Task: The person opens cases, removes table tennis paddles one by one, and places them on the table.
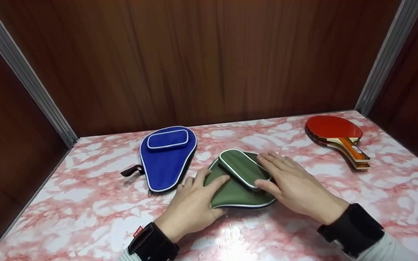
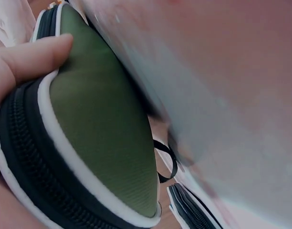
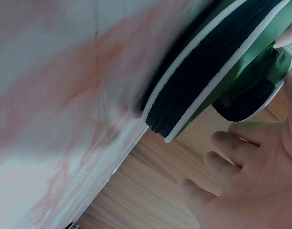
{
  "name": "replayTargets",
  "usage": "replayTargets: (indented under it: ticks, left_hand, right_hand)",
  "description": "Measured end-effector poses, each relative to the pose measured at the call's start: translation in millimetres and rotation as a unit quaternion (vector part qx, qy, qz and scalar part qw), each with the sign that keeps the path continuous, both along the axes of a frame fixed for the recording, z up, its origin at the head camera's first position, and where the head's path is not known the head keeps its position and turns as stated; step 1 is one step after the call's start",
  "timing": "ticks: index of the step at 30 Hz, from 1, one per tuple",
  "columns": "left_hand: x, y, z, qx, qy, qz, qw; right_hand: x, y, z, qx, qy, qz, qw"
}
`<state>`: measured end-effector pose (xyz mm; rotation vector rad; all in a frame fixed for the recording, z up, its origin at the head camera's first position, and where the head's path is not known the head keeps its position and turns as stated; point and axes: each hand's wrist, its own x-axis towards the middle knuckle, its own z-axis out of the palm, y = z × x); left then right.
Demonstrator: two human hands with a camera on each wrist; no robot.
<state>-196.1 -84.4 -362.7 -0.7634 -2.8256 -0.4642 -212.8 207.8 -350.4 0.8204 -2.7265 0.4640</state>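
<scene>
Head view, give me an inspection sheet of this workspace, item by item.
Surface: pink marbled tabletop, glossy.
Job's things: green case lies flat near the front edge, pocket side up, its zip looks closed in the wrist views.
Clutter: blue case to its left, apart from it; red paddles stacked at the far right.
Grippers: left hand rests on the green case's left edge, thumb on top; right hand lies over its right side, thumb against the pocket.
Cables: nothing seen; only a black strap on the blue case.
Surroundings: dark wood panels with metal corner strips.
</scene>
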Motion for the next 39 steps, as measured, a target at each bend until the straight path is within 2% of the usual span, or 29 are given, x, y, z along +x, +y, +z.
replayTargets:
  ticks: [7,16,22,27,31,35,39]
  left_hand:
    - [-1.7,-4,2.7,-0.017,-0.027,-0.052,0.9981]
    - [2.5,-23,6.9,-0.014,-0.05,-0.123,0.991]
    - [2.6,-21,13.7,-0.023,-0.073,-0.158,0.9844]
    - [-1.4,-13,22.7,-0.049,-0.1,-0.154,0.9818]
    - [-3.1,-10,26.8,-0.073,-0.095,-0.143,0.9825]
    - [-1.2,-10,31.9,-0.072,-0.094,-0.14,0.9829]
    - [0.1,-11,35.0,-0.064,-0.121,-0.147,0.9795]
  right_hand:
    - [2.3,2,3.9,-0.002,-0.032,-0.001,1.0]
    - [-3.1,-5,2.2,-0.008,-0.059,0.012,0.998]
    - [-1.3,2,0.2,-0.01,-0.077,0.005,0.997]
    - [-0.5,7,0.9,-0.013,-0.081,0.011,0.997]
    - [-1.3,7,0.9,-0.019,-0.082,0.01,0.996]
    - [-3.3,7,0.5,-0.028,-0.08,0.01,0.996]
    - [-4.9,8,-0.2,-0.033,-0.076,0.016,0.996]
